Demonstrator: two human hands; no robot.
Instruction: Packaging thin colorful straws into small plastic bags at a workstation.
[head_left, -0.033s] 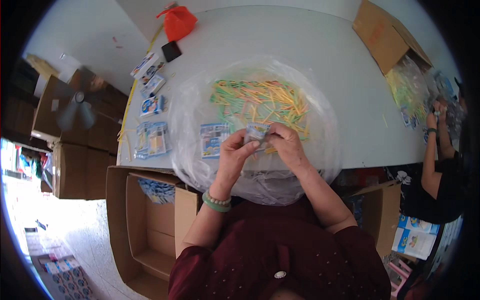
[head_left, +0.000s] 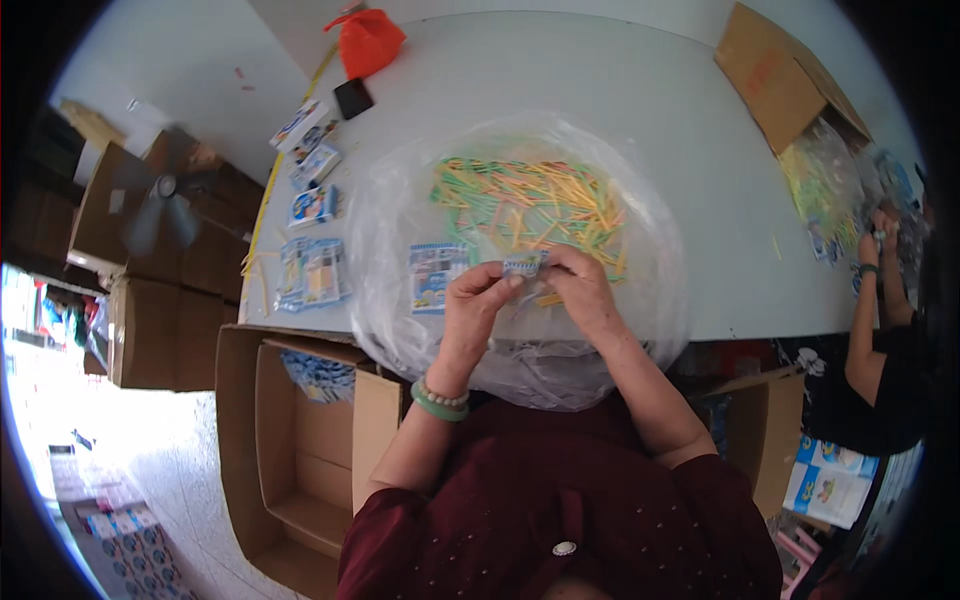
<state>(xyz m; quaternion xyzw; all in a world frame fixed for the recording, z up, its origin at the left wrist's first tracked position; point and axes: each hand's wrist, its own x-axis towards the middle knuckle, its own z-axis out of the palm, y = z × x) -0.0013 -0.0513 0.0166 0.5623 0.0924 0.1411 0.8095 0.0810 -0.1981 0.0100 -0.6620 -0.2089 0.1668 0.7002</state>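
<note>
Both hands pinch a small blue-and-white plastic packet (head_left: 523,264) between them, just above the near side of a clear plastic bag (head_left: 385,235) spread on the table. My left hand (head_left: 474,312) grips the packet's left edge with thumb and fingers. On its other edge, the fingers of my right hand (head_left: 585,298) are closed; what is inside the packet cannot be made out. Beyond the hands lies a heap of thin yellow, green and pink sticks (head_left: 530,195). Flat blue-and-white packets (head_left: 436,280) rest on the plastic to the left of my left hand.
More packets (head_left: 322,270) and small boxes (head_left: 312,205) line the table's left side, below a dark flat object (head_left: 353,98) and a red bag (head_left: 368,42). Open cartons (head_left: 305,440) stand below the near edge. At right, another person's hands (head_left: 885,225) work beside a tipped carton (head_left: 780,80).
The packet between my hands now looks shorter, its upper part tipped or folded down. Both hands stay closed on it. The whole view has shifted slightly.
</note>
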